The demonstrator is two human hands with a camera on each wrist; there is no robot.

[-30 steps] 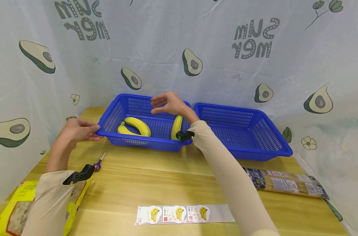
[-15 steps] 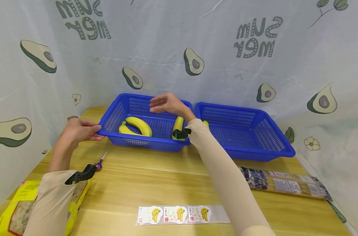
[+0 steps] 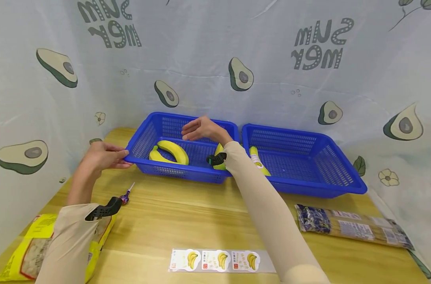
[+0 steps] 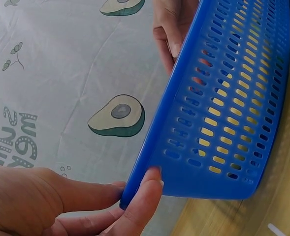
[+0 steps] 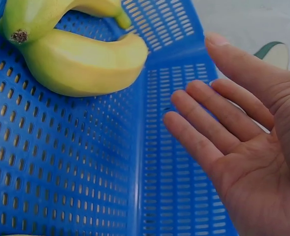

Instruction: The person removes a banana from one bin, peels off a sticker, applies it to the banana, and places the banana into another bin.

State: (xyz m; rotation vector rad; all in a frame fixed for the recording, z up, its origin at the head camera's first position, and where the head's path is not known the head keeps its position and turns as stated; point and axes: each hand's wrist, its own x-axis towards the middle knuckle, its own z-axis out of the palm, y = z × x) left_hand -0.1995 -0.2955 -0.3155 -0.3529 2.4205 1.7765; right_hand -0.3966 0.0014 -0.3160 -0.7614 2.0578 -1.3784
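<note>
Our left hand [image 3: 107,157] clamps its grip on the left basket [image 3: 181,167], presumably steadying it; our right hand [image 3: 202,129], grip apart, hovers near the bananas [image 3: 177,150].

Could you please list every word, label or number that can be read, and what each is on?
"sum mer", in mirrored letters, twice on the curtain.
Sticker strip: characters too small to read.
Long packet: print too small to read.
Yellow bag: any print too small to read.
Label on the banana in the right basket: too small to read.
</note>
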